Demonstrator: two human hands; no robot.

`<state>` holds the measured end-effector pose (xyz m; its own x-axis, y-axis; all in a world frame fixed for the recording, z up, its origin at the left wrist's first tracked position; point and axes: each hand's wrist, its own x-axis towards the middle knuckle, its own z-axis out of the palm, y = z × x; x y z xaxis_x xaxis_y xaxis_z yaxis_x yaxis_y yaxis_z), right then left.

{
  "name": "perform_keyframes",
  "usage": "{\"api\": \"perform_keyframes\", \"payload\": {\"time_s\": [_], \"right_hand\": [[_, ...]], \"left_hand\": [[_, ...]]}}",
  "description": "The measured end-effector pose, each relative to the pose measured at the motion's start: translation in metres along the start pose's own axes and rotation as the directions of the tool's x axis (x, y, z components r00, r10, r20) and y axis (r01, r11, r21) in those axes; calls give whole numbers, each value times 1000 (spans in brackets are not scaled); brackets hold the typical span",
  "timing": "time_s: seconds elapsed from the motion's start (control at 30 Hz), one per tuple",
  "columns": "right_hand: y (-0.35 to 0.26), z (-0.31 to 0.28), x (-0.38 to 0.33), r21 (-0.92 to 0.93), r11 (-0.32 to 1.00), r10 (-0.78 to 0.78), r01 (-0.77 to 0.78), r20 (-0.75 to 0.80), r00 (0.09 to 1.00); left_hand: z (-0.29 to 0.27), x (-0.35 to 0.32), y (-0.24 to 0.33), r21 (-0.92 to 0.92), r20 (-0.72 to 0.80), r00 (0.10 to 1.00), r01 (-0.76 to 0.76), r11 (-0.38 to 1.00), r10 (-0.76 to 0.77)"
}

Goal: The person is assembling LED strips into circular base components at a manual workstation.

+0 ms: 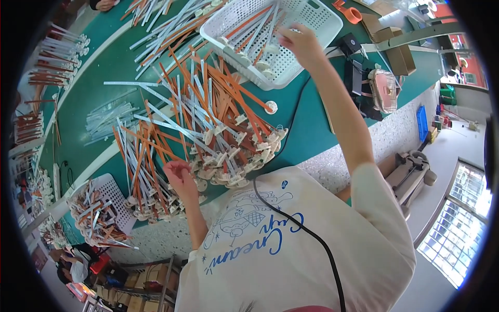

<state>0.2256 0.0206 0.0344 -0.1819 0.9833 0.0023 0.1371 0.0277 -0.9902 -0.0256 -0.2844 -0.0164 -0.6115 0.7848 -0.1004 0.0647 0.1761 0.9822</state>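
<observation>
My right hand (300, 43) is over the right part of a white perforated plastic basket (306, 70), its fingers bent and somewhat apart, with nothing I can make out in them. Inside the basket lie orange and pale strips (261, 32) with white round end pieces; one white piece beside my fingers is blurred. My left hand (182, 177) is near my body, fingers loosely curled and partly spread, with nothing visible in it. It lies between two heaps: a big pile of orange and pale strips (223, 99) with cream round ends, and a smaller similar bundle (143, 182) to its left.
Bare pale strips (110, 120) lie on the green table (99, 62). Another white basket (114, 200) stands at the left edge. A black cable (299, 101) crosses the table beside the big pile. At the right are a small fan (383, 89) and orange tape (352, 14).
</observation>
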Motion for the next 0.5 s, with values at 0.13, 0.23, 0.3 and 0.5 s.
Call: {"api": "perform_keyframes", "payload": {"time_s": [0.13, 0.23, 0.3, 0.5], "right_hand": [[71, 50, 78, 344, 857, 408, -384, 3, 913], [73, 73, 78, 429, 710, 574, -558, 106, 812], [99, 34, 103, 275, 758, 494, -592, 350, 796], [-34, 38, -50, -469, 877, 253, -103, 270, 929]], "left_hand": [[-3, 0, 5, 24, -48, 998, -39, 999, 40], [-14, -7, 0, 34, -107, 993, -41, 999, 44], [-17, -1, -6, 67, -95, 995, -33, 997, 40], [-16, -8, -11, 48, -139, 990, 29, 998, -22]]}}
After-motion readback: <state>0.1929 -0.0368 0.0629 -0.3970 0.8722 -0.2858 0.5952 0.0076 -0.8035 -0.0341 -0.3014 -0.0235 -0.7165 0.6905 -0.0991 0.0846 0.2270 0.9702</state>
